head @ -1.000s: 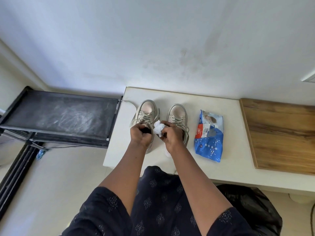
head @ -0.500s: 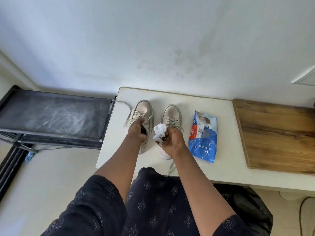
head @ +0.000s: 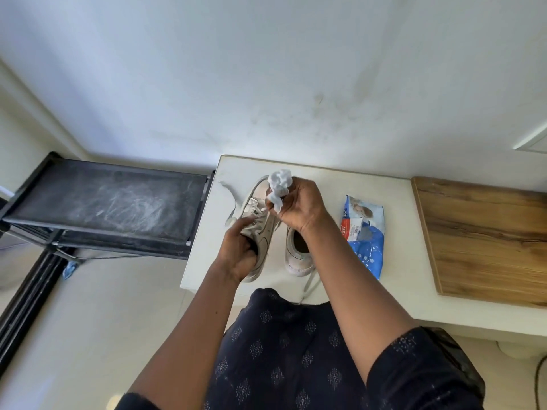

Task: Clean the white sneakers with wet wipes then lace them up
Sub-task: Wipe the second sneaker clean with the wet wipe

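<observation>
Two white sneakers stand side by side on the white table (head: 408, 279). My left hand (head: 239, 253) grips the left sneaker (head: 260, 220) by its heel opening, fingers tucked inside. My right hand (head: 299, 205) holds a crumpled white wet wipe (head: 279, 184) over that sneaker's toe end. The right sneaker (head: 297, 255) shows only its heel part; my right forearm hides the remainder. A loose lace (head: 229, 193) trails off to the left of the left sneaker.
A blue pack of wet wipes (head: 365, 232) lies right of the shoes. A wooden board (head: 485, 241) covers the table's right part. A black dusty rack (head: 103, 202) stands left of the table, and a black bag (head: 461, 365) sits below its front edge.
My right hand has carried the wipe from between the shoes up over the left sneaker's toe. My left hand has slid back to the heel opening. The camera has moved closer.
</observation>
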A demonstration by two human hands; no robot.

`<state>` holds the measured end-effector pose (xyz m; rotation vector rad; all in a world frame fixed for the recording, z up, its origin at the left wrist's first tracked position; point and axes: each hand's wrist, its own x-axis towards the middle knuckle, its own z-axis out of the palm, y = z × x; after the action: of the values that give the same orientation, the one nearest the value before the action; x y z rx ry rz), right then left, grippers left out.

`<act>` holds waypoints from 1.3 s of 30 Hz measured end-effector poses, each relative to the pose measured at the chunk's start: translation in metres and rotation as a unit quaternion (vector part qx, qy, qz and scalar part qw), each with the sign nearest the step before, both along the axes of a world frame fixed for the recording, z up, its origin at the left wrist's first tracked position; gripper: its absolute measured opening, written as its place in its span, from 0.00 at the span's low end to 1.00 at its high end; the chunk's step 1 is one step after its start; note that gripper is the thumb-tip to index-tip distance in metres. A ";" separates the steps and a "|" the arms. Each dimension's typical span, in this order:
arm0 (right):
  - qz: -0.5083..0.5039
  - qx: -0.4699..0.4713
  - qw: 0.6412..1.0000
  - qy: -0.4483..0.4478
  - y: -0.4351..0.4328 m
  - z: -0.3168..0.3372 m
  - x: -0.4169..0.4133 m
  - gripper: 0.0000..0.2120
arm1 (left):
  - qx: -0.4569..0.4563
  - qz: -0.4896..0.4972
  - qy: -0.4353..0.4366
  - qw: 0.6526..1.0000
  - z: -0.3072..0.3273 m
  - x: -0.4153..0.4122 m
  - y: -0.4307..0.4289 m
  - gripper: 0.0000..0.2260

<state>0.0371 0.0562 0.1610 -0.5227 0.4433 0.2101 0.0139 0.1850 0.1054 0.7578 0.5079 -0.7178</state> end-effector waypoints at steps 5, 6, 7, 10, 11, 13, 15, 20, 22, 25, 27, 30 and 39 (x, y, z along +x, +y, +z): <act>0.080 -0.200 0.974 0.071 0.002 0.038 0.025 0.12 | 0.037 -0.021 -0.034 0.999 0.013 -0.017 0.000 0.06; 0.109 -0.260 0.956 0.074 0.006 0.043 0.026 0.11 | 0.039 -0.029 -0.035 0.998 0.017 -0.021 0.001 0.06; 0.137 -0.329 0.932 0.072 0.008 0.047 0.026 0.10 | 0.044 -0.035 -0.036 0.998 0.021 -0.025 0.002 0.07; 0.148 -0.505 0.848 0.067 0.006 0.053 0.015 0.10 | 0.033 -0.037 -0.028 0.998 0.029 -0.034 0.010 0.07; 0.121 -0.517 0.845 0.059 0.003 0.054 0.010 0.09 | 0.023 -0.035 -0.021 0.999 0.031 -0.035 0.013 0.08; 0.041 -0.472 0.880 0.038 -0.004 0.057 -0.003 0.10 | -0.006 -0.036 -0.001 0.999 0.037 -0.040 0.018 0.09; -0.043 -0.417 0.908 -0.004 -0.011 0.058 -0.024 0.14 | -0.046 -0.040 0.011 0.998 0.045 -0.047 0.025 0.12; -0.121 -0.633 0.761 -0.074 -0.011 0.052 -0.083 0.08 | -0.216 -0.025 -0.024 0.976 0.061 -0.062 0.037 0.28; -0.148 -0.769 0.601 -0.160 0.001 0.050 -0.103 0.08 | -0.228 -0.018 -0.056 0.972 0.062 -0.065 0.036 0.30; -0.114 -0.867 0.419 -0.243 0.014 0.038 -0.115 0.14 | -0.171 -0.041 -0.099 0.979 0.067 -0.065 0.029 0.42; -0.103 -0.882 0.396 -0.232 0.019 0.036 -0.117 0.16 | -0.151 -0.057 -0.102 0.982 0.075 -0.071 0.021 0.34; -0.124 -0.871 0.396 -0.263 0.029 0.041 -0.128 0.14 | -0.173 -0.041 -0.072 0.981 0.082 -0.077 0.013 0.20; -0.062 -0.861 0.337 -0.375 0.049 0.040 -0.176 0.12 | -0.226 -0.025 -0.085 0.970 0.093 -0.086 0.007 0.19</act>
<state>-0.1393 0.1047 0.2006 -2.5900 -0.4889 -0.8629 -0.0721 0.1917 0.1988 0.3992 0.1578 -0.7731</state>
